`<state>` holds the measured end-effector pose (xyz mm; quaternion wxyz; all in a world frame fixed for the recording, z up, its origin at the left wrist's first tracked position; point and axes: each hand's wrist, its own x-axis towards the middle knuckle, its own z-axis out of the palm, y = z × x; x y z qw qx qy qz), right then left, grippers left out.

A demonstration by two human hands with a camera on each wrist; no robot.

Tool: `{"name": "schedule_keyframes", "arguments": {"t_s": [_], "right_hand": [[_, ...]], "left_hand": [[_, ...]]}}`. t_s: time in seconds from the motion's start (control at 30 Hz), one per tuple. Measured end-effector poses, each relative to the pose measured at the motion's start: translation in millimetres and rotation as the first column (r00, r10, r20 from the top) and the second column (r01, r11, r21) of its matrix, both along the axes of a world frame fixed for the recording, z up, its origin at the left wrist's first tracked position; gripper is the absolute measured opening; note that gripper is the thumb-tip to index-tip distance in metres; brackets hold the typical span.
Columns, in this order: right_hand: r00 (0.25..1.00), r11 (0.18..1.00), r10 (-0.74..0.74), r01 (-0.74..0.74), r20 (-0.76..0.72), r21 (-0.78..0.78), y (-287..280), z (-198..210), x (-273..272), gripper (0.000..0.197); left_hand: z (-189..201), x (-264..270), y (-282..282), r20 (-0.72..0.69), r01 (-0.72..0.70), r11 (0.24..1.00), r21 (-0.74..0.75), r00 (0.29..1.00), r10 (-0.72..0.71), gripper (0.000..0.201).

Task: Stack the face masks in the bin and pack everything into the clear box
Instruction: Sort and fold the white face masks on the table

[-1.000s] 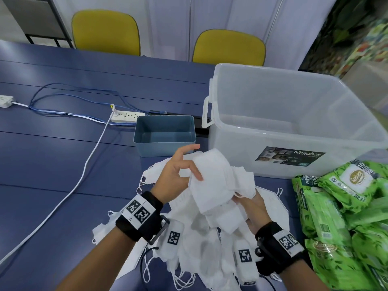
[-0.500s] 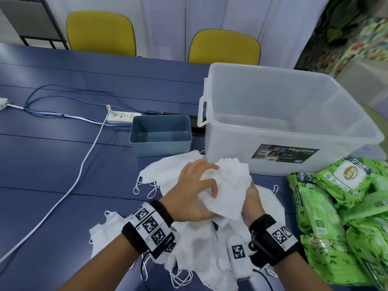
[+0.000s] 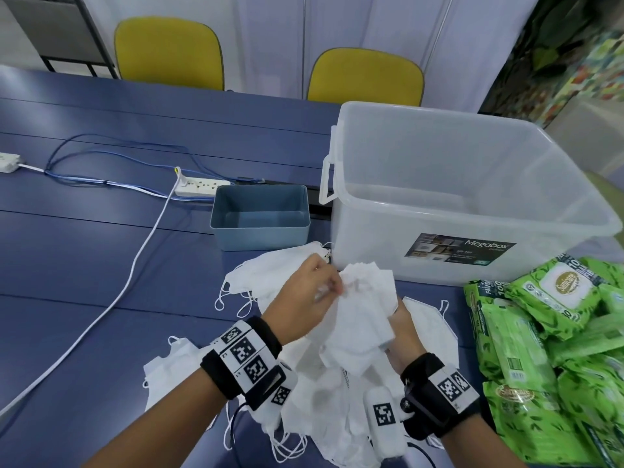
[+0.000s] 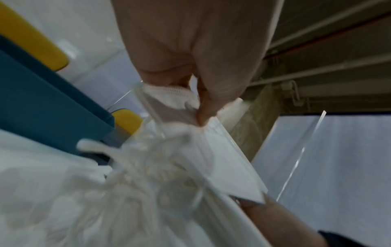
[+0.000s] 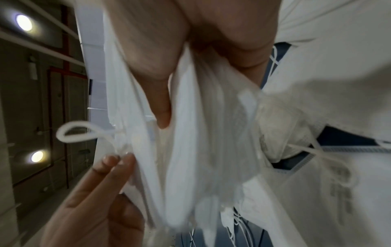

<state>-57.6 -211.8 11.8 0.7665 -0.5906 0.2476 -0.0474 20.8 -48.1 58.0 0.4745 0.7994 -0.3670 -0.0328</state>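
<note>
A bunch of white face masks [image 3: 363, 312] is held up between both hands, above a bigger heap of loose masks [image 3: 324, 410] lying on the blue counter [image 3: 84, 271]. The left hand [image 3: 304, 298] is on the left side of the bunch, and its fingers pinch the top edge of the masks. The right hand [image 3: 403, 327] is on the right side, under the bunch, with its thumb and fingers curled around the masks. In the right wrist view the thumb presses into the folds, and an ear loop [image 5: 74, 133] hangs out on the side. Parts of both wrist views are blurry.

Just past the left hand sits the small blue bin [image 3: 260, 217], open at the top. Just past the right hand stands the big clear box [image 3: 466, 197], which has a label that says Megabox. The bin and the box stand side by side, close together.

To the right of the right hand is a pile of green wipe packs [image 3: 553, 349] on the counter. Far to the left of the left hand, a white cable [image 3: 111, 298] runs across the counter to a power strip [image 3: 202, 185] behind the bin. Two yellow chairs [image 3: 169, 52] stand on the far side of the counter.
</note>
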Motion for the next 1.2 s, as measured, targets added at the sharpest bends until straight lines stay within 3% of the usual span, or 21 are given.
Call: {"name": "schedule_keyframes", "arguments": {"t_s": [0.1,0.2,0.33,0.5,0.7,0.8,0.97,1.03,1.1,1.2], "right_hand": [[0.999,0.997,-0.047,0.046,0.005,0.064,-2.7,-5.4,-0.8,0.069],[0.998,0.992,-0.068,0.066,0.013,0.106,3.8,-2.5,1.7,0.088],[0.997,0.989,-0.070,0.074,-0.035,0.126,13.9,0.9,9.0,0.088],[0.978,0.981,-0.086,0.118,-0.192,0.157,11.4,0.4,14.6,0.072],[0.995,0.952,0.015,0.015,-0.096,0.305,6.8,3.2,6.3,0.073],[0.994,0.977,-0.011,0.033,-0.105,0.212,6.0,-1.8,4.8,0.073],[0.980,0.985,-0.121,0.138,-0.160,0.101,-5.8,-8.1,5.3,0.041],[0.967,0.981,-0.174,0.187,-0.188,0.052,-18.5,-12.1,4.8,0.038],[0.953,0.971,-0.233,0.238,-0.194,0.004,-32.7,-15.2,1.9,0.042],[0.925,0.942,-0.336,0.334,-0.180,-0.040,-51.9,-19.5,-7.5,0.050]], "left_hand": [[1.5,1.3,-1.1,-0.124,-0.259,0.960,-0.109,0.962,0.245,0.035],[-2.2,-0.3,-4.8,-0.309,-0.483,0.868,-0.115,0.848,0.430,0.032],[-6.5,-8.2,-4.8,-0.286,-0.407,0.912,-0.059,0.882,0.375,0.034],[-9.9,-8.1,0.1,-0.243,-0.345,0.938,-0.023,0.912,0.329,0.036],[-15.1,-16.7,-4.3,-0.226,-0.335,0.942,-0.023,0.920,0.322,0.039],[-22.1,-18.5,-4.0,-0.238,-0.318,0.948,-0.016,0.922,0.305,0.039],[-42.7,-23.7,5.3,-0.284,-0.305,0.948,-0.090,0.920,0.269,0.026],[-58.0,-15.8,12.7,-0.295,-0.370,0.929,0.001,0.888,0.353,0.034],[-71.2,0.1,21.2,-0.302,-0.403,0.890,0.213,0.839,0.452,0.039],[-86.3,19.2,29.0,-0.272,-0.315,0.742,0.592,0.788,0.552,0.047]]}}
